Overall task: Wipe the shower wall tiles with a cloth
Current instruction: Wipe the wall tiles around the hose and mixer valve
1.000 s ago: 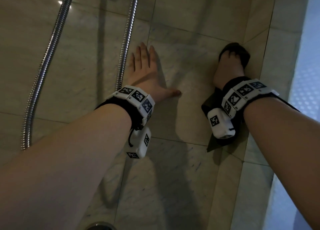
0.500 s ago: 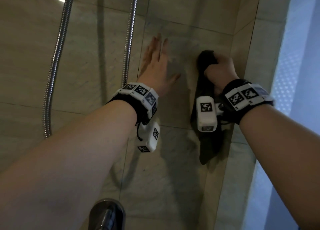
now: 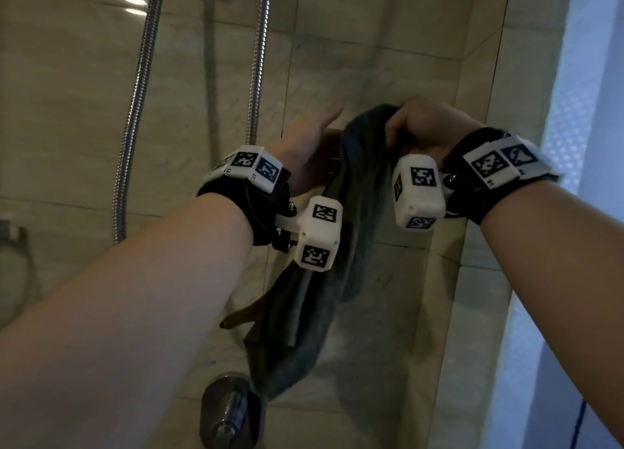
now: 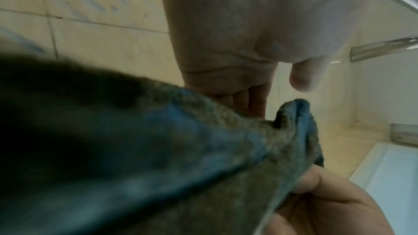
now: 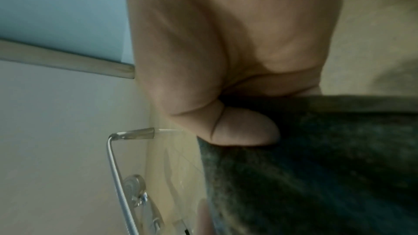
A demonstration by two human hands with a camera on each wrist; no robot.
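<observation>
Both your forearms reach forward and up, bare, each with a black band and white marker blocks at the wrist. Your right hand (image 3: 422, 127) is raised with its back toward you, fingers curled and thumb (image 5: 244, 131) pressed in, gripping the top of the cloth (image 3: 358, 185). Your left hand (image 3: 309, 151) sits just beside it, turned edge-on with the palm toward the right hand, fingers (image 3: 329, 116) straight and close together, lying against the cloth without curling round it.
</observation>
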